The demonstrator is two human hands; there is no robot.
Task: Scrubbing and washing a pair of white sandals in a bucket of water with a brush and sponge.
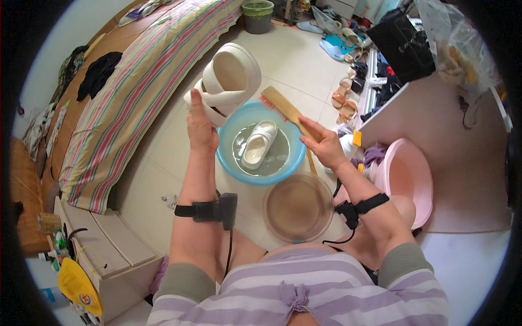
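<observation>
A white slip-on shoe (244, 70) with a strap across it is raised in my left hand (201, 125), whose thumb presses on its side. My right hand (326, 144) grips a wooden scrubbing brush (287, 107) by its handle, the pinkish bristles turned toward the shoe but apart from it. Beneath them stands a light blue basin (224, 157) of cloudy water. In that water sits another white shoe (259, 145), sole down. Closer to me is a round, see-through basin (272, 225) holding brownish water, with a thin stick leaning across its rim.
On my right are a pink tub (427, 185) and a white bottle with a yellow cap (356, 139). Sandals (343, 92) and other shoes line the floor by the rack. A bed with a striped cover (147, 70) runs along the left, and a grey bin (258, 17) stands beyond it.
</observation>
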